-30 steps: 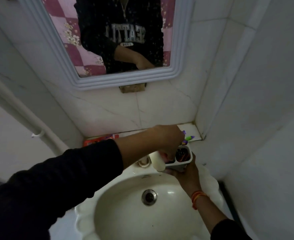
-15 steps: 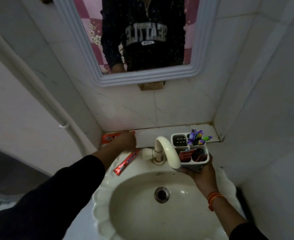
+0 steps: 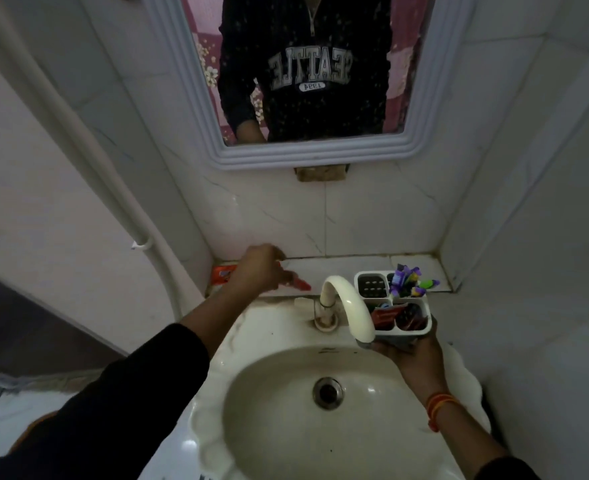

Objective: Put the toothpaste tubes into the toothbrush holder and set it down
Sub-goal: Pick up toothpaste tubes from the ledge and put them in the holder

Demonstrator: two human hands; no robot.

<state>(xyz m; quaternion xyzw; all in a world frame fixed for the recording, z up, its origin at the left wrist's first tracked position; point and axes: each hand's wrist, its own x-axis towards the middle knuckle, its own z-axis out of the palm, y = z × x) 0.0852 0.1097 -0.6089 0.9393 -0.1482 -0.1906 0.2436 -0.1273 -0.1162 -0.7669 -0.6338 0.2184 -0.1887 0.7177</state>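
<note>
My right hand (image 3: 411,351) holds the white four-compartment toothbrush holder (image 3: 419,329) from beneath, above the right rim of the sink. A red toothpaste tube (image 3: 384,315) stands in its front left compartment, and purple and green toothbrushes (image 3: 409,280) fill the back right one. My left hand (image 3: 260,268) is over the tiled ledge at the left, fingers closed on a second red toothpaste tube (image 3: 300,284) whose end sticks out to the right. An orange-red pack (image 3: 222,272) lies on the ledge, partly hidden behind that hand.
The cream tap (image 3: 346,304) curves between my two hands, its spout right beside the holder. The sink basin (image 3: 272,403) lies below, with a drain (image 3: 327,393) in the middle. The tiled ledge (image 3: 351,266) runs along the back wall under the mirror (image 3: 306,157). A pipe (image 3: 140,233) descends at left.
My left hand left the holder, reached left to the ledge and picked up the red tube that lay on the sink rim. The holder stays in my right hand.
</note>
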